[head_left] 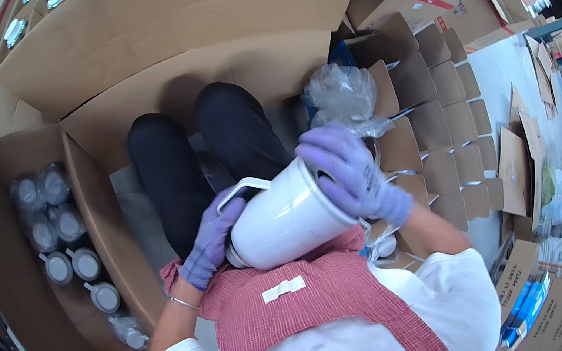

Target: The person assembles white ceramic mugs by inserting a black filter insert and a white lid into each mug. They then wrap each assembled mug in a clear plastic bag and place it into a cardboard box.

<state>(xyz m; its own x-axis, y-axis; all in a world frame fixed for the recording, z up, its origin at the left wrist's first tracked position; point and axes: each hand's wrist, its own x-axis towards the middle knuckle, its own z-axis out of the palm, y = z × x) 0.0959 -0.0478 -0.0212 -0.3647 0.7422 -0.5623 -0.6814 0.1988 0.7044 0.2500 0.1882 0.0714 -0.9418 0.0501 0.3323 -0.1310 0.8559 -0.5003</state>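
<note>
Cradling the white jug (287,216) across my lap, I have its long axis running from its base at the near left up to its open mouth at the far right. My left hand (211,239) wraps closed around the base end by the handle. My right hand (354,171) curls over the rim, fingers reaching inside the mouth, below a crumpled plastic bag (343,98).

Glossy smooth white jug (288,215) is sitting against checked cloth apron (319,304), matt brown cardboard box (102,229) and crinkly clear plastic bag (342,97) lying around it.
</note>
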